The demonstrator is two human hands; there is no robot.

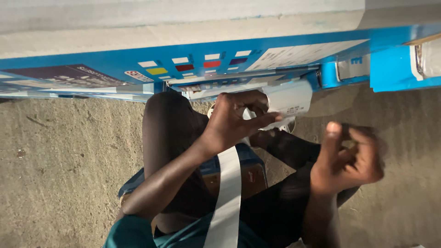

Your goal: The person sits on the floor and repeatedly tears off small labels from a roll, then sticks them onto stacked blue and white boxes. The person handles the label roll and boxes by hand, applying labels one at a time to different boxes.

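A: Two hands are in view over a seated person's legs [170, 151]. Which one carries the work?

B: Left hand [232, 120]. Its fingers are curled and closed on a white label [290, 97], thumb stretched along the lower edge, pinching it just below the long blue box [193, 69].

A: And the label's position?

B: At the box's lower edge, near the middle of the frame, touching the fingertips. Whether it already sticks to the box or only hangs in front of it cannot be told. A white strip [228, 197], probably backing paper, runs from the hand down across the lap.

A: Right hand?

B: Right hand [347, 160] is raised apart from the label, fingers bent inward toward the thumb. It is blurred, so whether something small sits between the fingertips cannot be told.

A: How far along does the work appear?

B: By judgement, midway: the label looks peeled from the strip and is held at the box, but it is not seen pressed flat. Placing and smoothing it seem to remain. A smaller box [239, 170] lies between the legs on the concrete floor [69, 183].
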